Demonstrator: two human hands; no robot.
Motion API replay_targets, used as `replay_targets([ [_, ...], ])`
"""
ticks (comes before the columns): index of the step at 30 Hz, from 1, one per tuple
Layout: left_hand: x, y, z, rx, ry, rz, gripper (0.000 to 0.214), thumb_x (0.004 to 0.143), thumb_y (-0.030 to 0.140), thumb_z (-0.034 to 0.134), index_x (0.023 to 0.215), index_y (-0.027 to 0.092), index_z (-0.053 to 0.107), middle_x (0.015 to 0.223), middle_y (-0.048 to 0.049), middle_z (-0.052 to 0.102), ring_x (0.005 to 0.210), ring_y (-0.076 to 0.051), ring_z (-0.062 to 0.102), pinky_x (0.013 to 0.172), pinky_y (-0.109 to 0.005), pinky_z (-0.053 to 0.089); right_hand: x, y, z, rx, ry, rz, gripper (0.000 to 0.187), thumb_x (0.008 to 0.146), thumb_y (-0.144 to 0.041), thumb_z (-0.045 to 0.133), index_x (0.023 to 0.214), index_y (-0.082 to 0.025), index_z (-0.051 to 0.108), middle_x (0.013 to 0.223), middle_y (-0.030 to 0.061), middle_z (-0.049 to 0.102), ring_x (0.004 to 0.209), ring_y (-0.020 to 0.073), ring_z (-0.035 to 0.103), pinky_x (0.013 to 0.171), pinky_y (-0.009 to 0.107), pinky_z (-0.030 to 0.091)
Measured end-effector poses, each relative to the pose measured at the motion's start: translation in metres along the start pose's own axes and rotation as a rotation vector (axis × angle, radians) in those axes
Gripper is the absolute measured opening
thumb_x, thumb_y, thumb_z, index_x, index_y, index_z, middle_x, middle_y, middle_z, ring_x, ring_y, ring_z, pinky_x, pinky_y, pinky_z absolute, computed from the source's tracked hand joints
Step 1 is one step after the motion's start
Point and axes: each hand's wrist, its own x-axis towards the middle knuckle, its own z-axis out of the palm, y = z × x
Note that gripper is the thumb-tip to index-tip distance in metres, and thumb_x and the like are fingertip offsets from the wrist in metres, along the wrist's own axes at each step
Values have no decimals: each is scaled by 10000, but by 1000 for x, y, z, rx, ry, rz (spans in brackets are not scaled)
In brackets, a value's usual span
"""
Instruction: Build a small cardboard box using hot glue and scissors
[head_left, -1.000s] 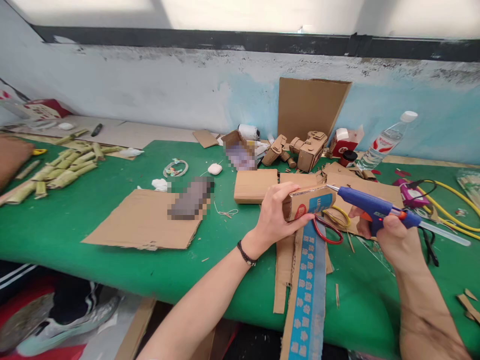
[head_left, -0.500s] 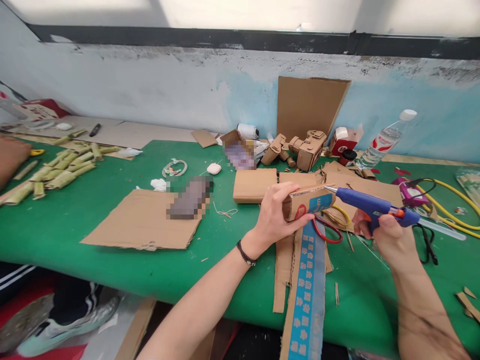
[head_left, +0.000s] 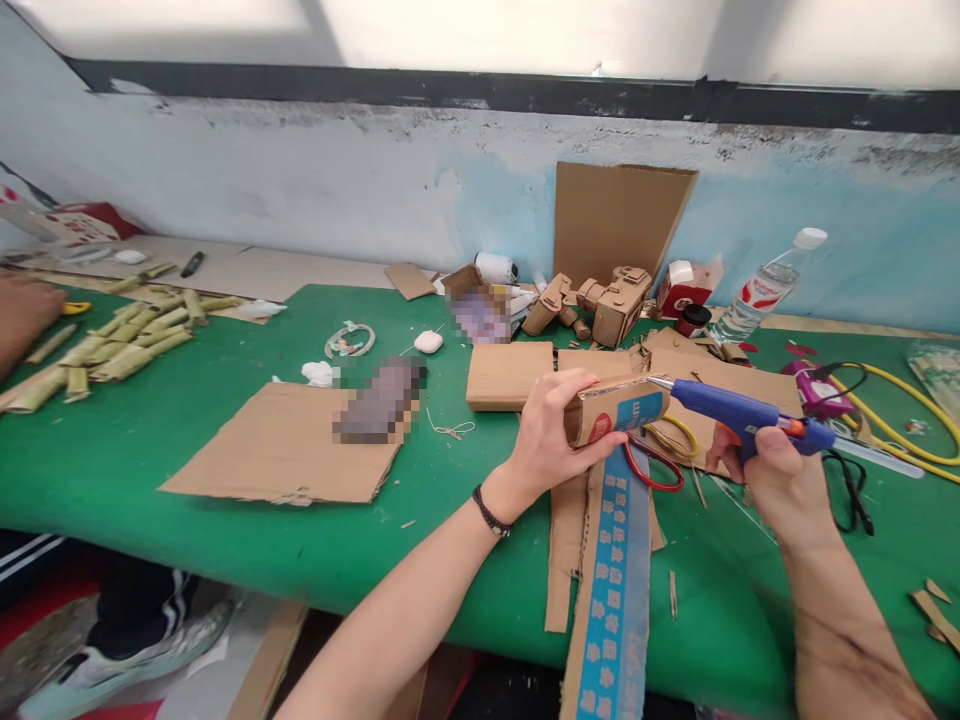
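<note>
Small cardboard box [head_left: 636, 408], in the head view: held above the green table [head_left: 300, 545], clamped in the left hand [head_left: 555, 418]. Hot-glue gun [head_left: 724, 408] gripped in the right hand [head_left: 776, 475], nozzle [head_left: 661, 382] at the box's upper edge. Apparently gluing; next, calls for steady nozzle, firm hold.

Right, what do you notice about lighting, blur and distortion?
Head view: the top panel is nearly washed out, with grey shadow bands; head view: the dark object is pixelated, the glue gun fairly clear; head view: the bottle leans outward, perhaps lens stretch.
</note>
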Motion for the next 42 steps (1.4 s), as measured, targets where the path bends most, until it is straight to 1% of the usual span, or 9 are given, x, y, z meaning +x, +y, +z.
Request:
replay_targets([
  [3,0,0,0,4,2,0,784,990,578,880,1603,260,508,1342,-155,754,1225,-319,764,1056,-504,664,0,0,-1,0,9,11,637,721,-850,855,662,-227,734,624,39,682,441,181,560,423,321,376],
  [9,-1,-1,0,-2,-4,-14,775,995,583,872,1601,279,496,1345,-144,754,1231,-316,765,1063,-508,659,1,4,-4,-73,-12,-3,625,795,-841,790,662,-233,738,582,42,677,455,183,532,451,331,366],
  [14,-2,-2,1,4,1,-16,784,989,584,878,1598,270,498,1348,-150,750,1240,-319,763,1075,-512,654,2,3,-5,-85,-2,-11,605,808,-824,774,646,-244,711,563,41,669,447,188,495,433,337,342],
  [17,-2,-2,1,22,0,-14,777,996,595,864,1597,269,495,1352,-152,749,1247,-320,765,1073,-513,661,2,3,-7,-107,-7,-18,595,839,-802,755,633,-246,697,558,40,661,446,181,478,435,331,326],
  [24,-3,-3,1,22,-13,-26,790,996,602,858,1606,279,474,1376,-162,741,1262,-331,763,1089,-533,661,3,6,-14,-169,-21,-61,546,931,-717,700,651,-249,681,585,35,670,481,193,531,479,326,364],
  [30,-3,-2,1,-11,5,-26,795,984,561,889,1611,263,500,1396,-166,745,1266,-321,752,1106,-511,642,5,5,-15,-139,-7,-60,525,881,-727,731,684,-242,703,586,37,684,457,183,531,462,326,383],
  [35,0,-2,0,-7,15,0,793,983,537,898,1605,236,508,1378,-176,748,1259,-315,752,1089,-493,650,6,0,-12,-96,31,-50,517,817,-715,765,657,-227,705,580,42,673,440,176,547,450,323,431],
  [39,-1,-2,0,0,-4,-20,789,996,576,872,1610,269,483,1394,-167,744,1283,-326,757,1097,-517,651,6,0,-11,-112,50,-60,507,821,-705,769,657,-231,698,571,42,679,422,171,527,442,327,427],
  [42,-1,-2,0,21,-5,-20,777,1007,605,848,1603,270,479,1378,-165,748,1281,-328,766,1085,-523,663,7,3,-14,-115,50,-60,509,841,-723,758,696,-237,712,596,37,687,444,185,552,456,336,434],
])
